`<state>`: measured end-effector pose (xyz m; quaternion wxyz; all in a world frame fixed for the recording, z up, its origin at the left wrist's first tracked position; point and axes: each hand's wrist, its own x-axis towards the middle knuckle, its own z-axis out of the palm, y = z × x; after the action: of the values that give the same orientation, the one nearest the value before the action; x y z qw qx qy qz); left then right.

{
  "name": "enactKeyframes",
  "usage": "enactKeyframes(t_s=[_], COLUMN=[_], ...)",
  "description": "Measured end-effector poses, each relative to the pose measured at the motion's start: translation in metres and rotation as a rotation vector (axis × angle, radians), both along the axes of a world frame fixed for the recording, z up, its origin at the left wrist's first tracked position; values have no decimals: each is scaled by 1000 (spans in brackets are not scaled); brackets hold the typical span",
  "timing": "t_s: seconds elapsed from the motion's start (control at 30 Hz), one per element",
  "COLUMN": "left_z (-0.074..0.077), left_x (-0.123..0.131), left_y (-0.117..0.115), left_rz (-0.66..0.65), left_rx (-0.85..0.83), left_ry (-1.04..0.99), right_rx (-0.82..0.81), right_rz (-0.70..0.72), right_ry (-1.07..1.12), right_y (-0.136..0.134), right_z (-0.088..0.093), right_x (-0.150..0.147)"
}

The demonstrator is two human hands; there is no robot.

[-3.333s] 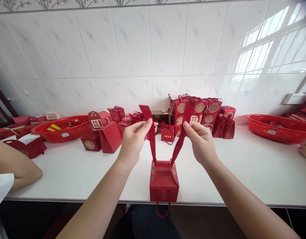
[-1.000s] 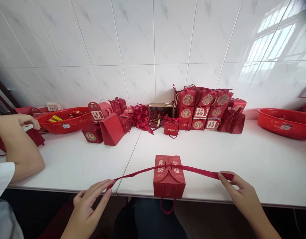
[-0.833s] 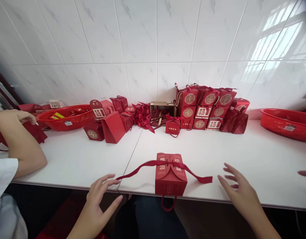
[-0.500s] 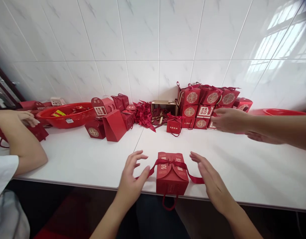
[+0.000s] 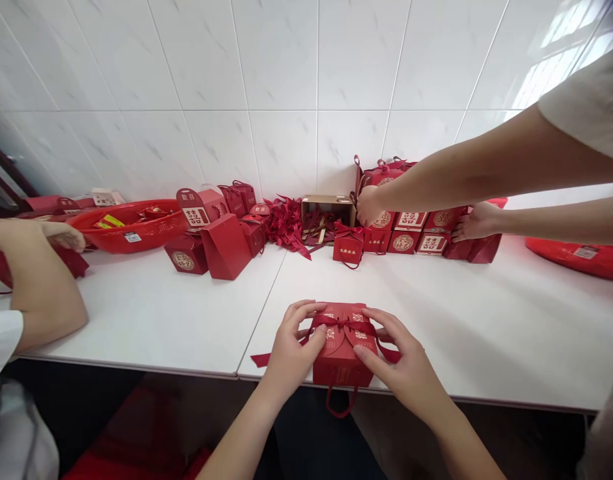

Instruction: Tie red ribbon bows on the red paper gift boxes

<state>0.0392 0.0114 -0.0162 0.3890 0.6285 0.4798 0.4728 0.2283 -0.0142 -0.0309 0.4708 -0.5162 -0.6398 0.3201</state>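
A red gift box (image 5: 336, 372) sits at the table's front edge, its top closed by interlocking flaps. Across the top runs a dark red ribbon (image 5: 354, 328), tied at the middle, with loose ends out to both sides. My left hand (image 5: 294, 347) holds the box's left side, fingers at the far top edge and thumb near the knot. On the right side my right hand (image 5: 405, 353) grips the box, thumb on the top's front part and fingers towards the back corner. A cord handle (image 5: 342, 408) hangs over the table edge.
Another person's hands (image 5: 374, 205) touch the stacked red boxes (image 5: 406, 241) at the back right. Behind my box lie loose ribbons (image 5: 286, 225) and an open carton (image 5: 328, 199). Red basins (image 5: 131, 237) flank the table; a second person's forearm (image 5: 44, 287) rests at left.
My hands have come inward from beside the box onto its sides. The other person's arms at right have reached further in to the stacked boxes, and some upper ones are now covered or displaced.
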Motion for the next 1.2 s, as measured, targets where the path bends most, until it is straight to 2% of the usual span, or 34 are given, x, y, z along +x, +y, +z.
enactKeyframes(t_s=[0.13,0.3,0.4,0.5,0.6,0.67,0.7,0.73,0.8,0.9,0.97,1.1,1.2], left_z=[3,4,6,8,13,21,26,32,44,58,61,57,53], left_x=[-2,-8,-16,-26,-39,-47,-51,-54,-57,-54,-46,-25,-16], left_y=[2,4,7,15,25,32,35,37,40,39,35,19,7], left_rz=[-41,-33,-52,-99,-60,-1,-12,-69,-291,-598,-682,-656,-609], left_rx=[-53,-147,-179,-120,-110,-197,-269,-352,-502,-566,-533,-468,-415], left_ry=[39,98,184,275,311,388,448,509,570,425,276,52,-69], right_rx=[-61,-212,-172,-98,-4,62,93,129,229,398,417,209,93], right_rz=[12,63,78,109,164,178,170,143,35,-214,-274,-73,42], right_ry=[9,243,282,279,109,-89,-179,-252,-338,-316,-225,-25,33], right_y=[3,7,11,13,11,9,8,8,10,16,18,13,6], right_z=[-2,-4,-5,-2,4,8,9,10,11,15,20,37,45], right_x=[0,-3,4,20,35,40,40,39,34,23,16,4,-3])
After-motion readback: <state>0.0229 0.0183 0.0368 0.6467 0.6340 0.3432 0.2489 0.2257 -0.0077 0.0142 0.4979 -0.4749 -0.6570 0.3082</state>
